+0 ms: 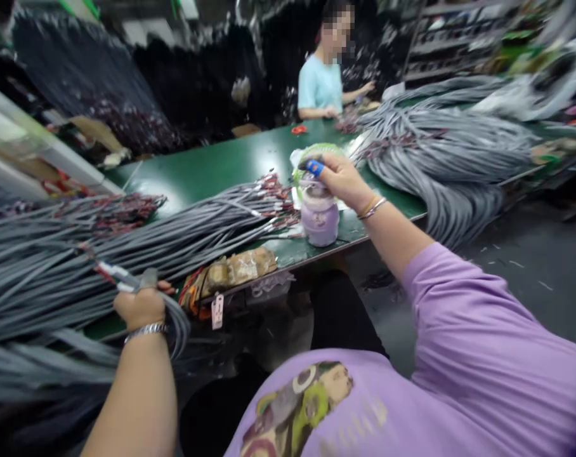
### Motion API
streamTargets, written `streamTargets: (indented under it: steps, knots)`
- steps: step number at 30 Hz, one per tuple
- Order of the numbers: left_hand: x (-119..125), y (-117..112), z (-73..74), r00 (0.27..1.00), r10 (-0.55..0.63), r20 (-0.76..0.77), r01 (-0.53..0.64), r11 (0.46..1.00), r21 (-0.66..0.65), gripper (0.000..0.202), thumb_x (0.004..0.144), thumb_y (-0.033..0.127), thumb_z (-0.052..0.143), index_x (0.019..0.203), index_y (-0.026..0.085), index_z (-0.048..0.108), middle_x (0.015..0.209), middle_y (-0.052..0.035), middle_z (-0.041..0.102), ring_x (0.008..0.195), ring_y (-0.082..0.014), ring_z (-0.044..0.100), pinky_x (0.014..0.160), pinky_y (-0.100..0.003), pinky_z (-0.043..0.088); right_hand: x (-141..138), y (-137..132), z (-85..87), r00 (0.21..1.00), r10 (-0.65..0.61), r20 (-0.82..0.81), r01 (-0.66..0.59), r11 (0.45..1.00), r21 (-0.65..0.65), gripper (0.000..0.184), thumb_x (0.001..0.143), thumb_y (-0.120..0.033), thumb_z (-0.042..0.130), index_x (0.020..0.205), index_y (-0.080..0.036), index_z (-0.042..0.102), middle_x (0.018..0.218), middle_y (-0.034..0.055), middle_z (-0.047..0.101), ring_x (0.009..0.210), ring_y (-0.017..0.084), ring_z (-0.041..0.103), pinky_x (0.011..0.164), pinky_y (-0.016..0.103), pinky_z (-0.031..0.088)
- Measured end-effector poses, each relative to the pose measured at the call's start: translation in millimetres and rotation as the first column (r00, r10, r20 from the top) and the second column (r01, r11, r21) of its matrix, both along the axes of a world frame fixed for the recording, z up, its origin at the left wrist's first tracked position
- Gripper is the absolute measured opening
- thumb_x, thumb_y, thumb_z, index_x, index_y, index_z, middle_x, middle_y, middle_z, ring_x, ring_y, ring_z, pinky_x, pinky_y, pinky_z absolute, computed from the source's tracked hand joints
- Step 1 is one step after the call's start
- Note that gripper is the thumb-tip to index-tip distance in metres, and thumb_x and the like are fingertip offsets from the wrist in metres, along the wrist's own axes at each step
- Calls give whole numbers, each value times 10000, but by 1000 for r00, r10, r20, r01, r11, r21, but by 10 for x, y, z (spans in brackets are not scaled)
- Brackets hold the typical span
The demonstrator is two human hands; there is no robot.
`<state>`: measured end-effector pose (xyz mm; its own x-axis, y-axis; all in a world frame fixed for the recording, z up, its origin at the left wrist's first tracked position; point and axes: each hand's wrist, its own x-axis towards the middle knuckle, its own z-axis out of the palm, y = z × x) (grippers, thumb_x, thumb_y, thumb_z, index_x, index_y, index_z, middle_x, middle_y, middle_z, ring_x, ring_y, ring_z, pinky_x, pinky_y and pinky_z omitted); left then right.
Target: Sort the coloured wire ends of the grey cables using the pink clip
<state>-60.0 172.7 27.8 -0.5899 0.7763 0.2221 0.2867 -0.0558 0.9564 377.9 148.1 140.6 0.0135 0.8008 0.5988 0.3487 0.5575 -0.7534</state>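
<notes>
My left hand [143, 308], with a metal watch band on its wrist, is closed around a small bundle of grey cables [177, 327]. Stripped ends with red wires and white sleeves [111, 271] poke out beyond its fingers. Over the top of a lilac jar [320, 222] my right hand [335, 174] curls its fingers, which seem to grip the upper part. Blue tape wraps one of its fingers. A translucent green-rimmed piece [316, 152] shows behind those fingers; its kind is unclear. The jar stands upright near the green table's [212, 162] front edge.
Long grey cable bundles [188, 231] cover the table's left part. More coiled cables [440, 146] hang over the right edge. A taped brown block [247, 265] lies at the front edge. A co-worker [321, 86] in light blue stands across the table near orange-red scissors-like handles [299, 129].
</notes>
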Motion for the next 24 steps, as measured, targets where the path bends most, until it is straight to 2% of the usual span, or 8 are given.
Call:
streamTargets:
  steps: [4,7,9,13,17,20,24]
  knots:
    - [47,1,19,1000,-12,2,12,1000,12,246,645,341,653,531,175,512,434,20,535,354,-130,515,350,-238,416,-13,-75,-72,949,-97,301,74,993,87,262,895,-353,590,988,-131,695,977,34,676,929,125,599,872,277,454]
    - [52,20,-8,1000,-3,-26,4,999,33,274,685,383,642,595,182,477,439,32,518,362,-127,516,356,-237,432,-14,-82,-140,893,-213,396,143,970,199,219,921,-283,558,1004,-129,690,936,30,660,880,116,590,819,262,461]
    - [49,27,-24,999,-6,-48,8,999,33,277,706,395,628,621,184,469,441,38,514,350,-121,504,345,-233,426,-28,-92,-166,856,-276,437,170,949,267,179,936,-253,545,1003,-170,689,943,41,654,896,140,585,834,288,470]
    - [37,37,-37,999,-10,-44,12,1000,25,262,736,386,607,655,176,473,461,44,523,347,-107,499,357,-229,445,-81,-145,-171,793,-342,504,220,932,287,196,964,-297,508,1042,-188,650,1033,67,631,1013,183,565,934,358,452]
    - [32,40,-33,997,-27,-79,24,999,-29,339,781,452,578,620,169,483,480,30,523,372,-103,516,384,-224,460,-154,-237,-138,718,-371,589,269,928,256,329,946,-412,518,1106,-141,612,1144,114,588,1090,212,533,970,390,434]
    - [32,19,-17,996,-43,-76,38,997,-70,359,786,466,575,591,175,497,464,16,517,377,-111,523,378,-214,437,-243,-338,-103,601,-454,658,391,885,253,452,887,-467,573,1185,-128,583,1206,157,547,1133,277,506,955,456,432]
    - [26,-6,-8,997,-77,-18,76,996,-52,340,770,469,591,589,196,502,447,16,519,367,-121,526,370,-211,421,-339,-400,-75,526,-494,693,526,829,192,531,811,-434,626,1267,-174,550,1214,173,530,1117,324,520,894,487,460]
